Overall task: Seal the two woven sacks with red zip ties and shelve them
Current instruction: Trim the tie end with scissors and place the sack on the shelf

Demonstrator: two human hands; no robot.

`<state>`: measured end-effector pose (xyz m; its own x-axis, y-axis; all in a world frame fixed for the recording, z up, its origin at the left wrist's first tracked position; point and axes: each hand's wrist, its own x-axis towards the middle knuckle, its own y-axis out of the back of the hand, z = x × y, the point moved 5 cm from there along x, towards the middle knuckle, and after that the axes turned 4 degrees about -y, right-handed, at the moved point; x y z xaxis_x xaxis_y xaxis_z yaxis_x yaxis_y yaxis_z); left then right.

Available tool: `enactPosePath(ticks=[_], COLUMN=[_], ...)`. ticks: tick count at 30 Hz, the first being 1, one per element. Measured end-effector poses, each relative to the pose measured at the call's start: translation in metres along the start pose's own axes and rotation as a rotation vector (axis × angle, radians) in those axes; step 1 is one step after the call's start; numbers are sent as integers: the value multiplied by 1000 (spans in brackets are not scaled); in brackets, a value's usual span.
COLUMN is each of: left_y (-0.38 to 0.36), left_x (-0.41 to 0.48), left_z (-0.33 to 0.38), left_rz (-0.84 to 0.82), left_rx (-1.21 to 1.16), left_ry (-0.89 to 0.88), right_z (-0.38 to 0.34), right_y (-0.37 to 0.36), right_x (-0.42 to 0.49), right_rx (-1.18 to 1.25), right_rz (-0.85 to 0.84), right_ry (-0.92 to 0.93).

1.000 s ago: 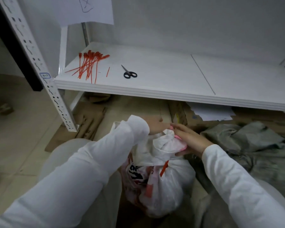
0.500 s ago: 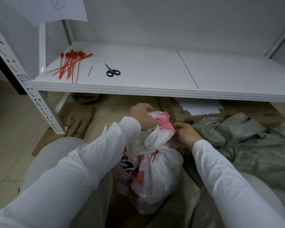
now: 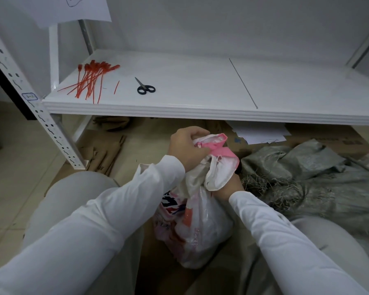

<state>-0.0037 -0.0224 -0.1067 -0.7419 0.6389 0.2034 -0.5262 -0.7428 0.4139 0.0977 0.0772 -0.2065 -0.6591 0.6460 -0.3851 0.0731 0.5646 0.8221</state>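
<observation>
Both our hands grip one soft white woven sack (image 3: 200, 226) at six o'clock: left hand (image 3: 186, 145) fisted on its floppy pink-edged mouth, right hand (image 3: 228, 186) clamping the gathered neck, likely the firmest hold. Red zip ties (image 3: 90, 81) lie at eleven o'clock on the shelf (image 3: 200, 111).

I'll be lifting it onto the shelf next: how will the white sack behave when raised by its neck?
The white sack probably hangs floppy; its bunched neck crumples in the left hand. Its bulging body suggests some weight, so it may sag.

Zip ties (image 3: 90, 81) lie left of the scissors (image 3: 145, 88) on the shelf (image 3: 200, 86); sack (image 3: 200, 220) below.
</observation>
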Motion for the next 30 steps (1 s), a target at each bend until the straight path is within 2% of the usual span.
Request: enactPosePath(ticks=[7, 10, 13, 14, 16, 18, 21, 25, 30], left_y=[2, 9, 11, 10, 10, 9, 7, 0, -6], left_x=[2, -4, -11, -11, -16, -23, -30, -25, -20], left_z=[4, 7, 18, 22, 23, 26, 58, 111, 182], left_rz=[-16, 22, -61, -82, -69, -61, -129, -100, -158], left_rx=[-39, -172, -259, -282, -317, -417, -435, -491, -374], left_ry=[51, 97, 101, 127, 286, 397, 330, 255, -20], right_z=[-7, -16, -24, -26, -31, -34, -37, -31, -12], right_y=[19, 42, 73, 83, 102, 124, 156, 200, 255], right_x=[-6, -17, -33, -37, -48, -60, -84, -115, -155], right_rx=[288, 339, 307, 268, 204, 232, 272, 458, 779], right_rz=[162, 269, 388, 436, 535, 639, 780, 876, 1090], right_ry=[21, 132, 207, 238, 288, 325, 394, 480, 548])
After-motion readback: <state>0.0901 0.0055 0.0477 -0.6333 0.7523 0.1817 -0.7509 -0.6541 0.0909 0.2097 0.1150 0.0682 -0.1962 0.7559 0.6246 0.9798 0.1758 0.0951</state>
